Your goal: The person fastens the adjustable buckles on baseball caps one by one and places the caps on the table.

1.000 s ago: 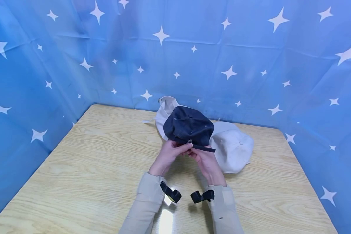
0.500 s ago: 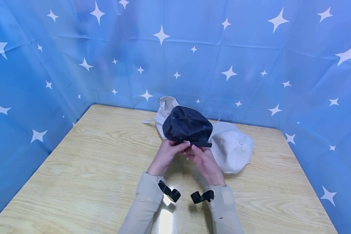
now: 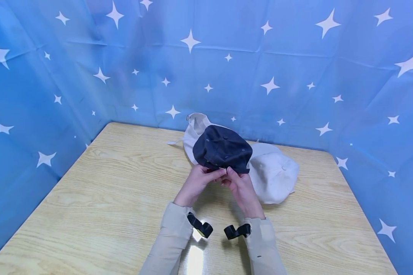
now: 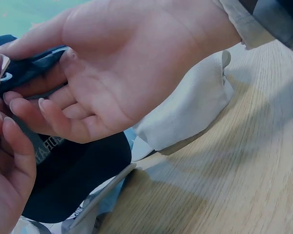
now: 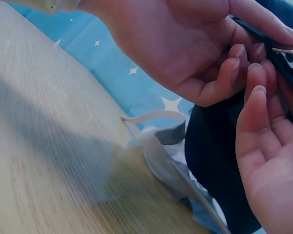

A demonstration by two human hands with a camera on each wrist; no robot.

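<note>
Both hands hold a dark navy baseball cap (image 3: 223,147) by its back edge, crown up, above two pale caps. My left hand (image 3: 197,181) pinches the strap at its metal buckle (image 5: 287,49), thumb on top. Close beside it, my right hand (image 3: 241,191) pinches the strap (image 3: 242,170) just right of the buckle. The strap's loose end lies along the cap's edge. In the left wrist view the dark brim (image 4: 83,170) hangs beyond the fingers, and pale lettering shows inside the cap, partly hidden by the fingertips.
A white cap (image 3: 275,175) lies on the wooden table (image 3: 106,198) to the right. Behind the dark cap is another pale cap (image 3: 195,131), its strap trailing left. A blue star-printed curtain (image 3: 227,76) stands behind the table and along both sides.
The strap's loose end stuck out toward the lower right; now it lies closer along the cap's edge. My right thumb has come up onto the strap beside the left thumb.
</note>
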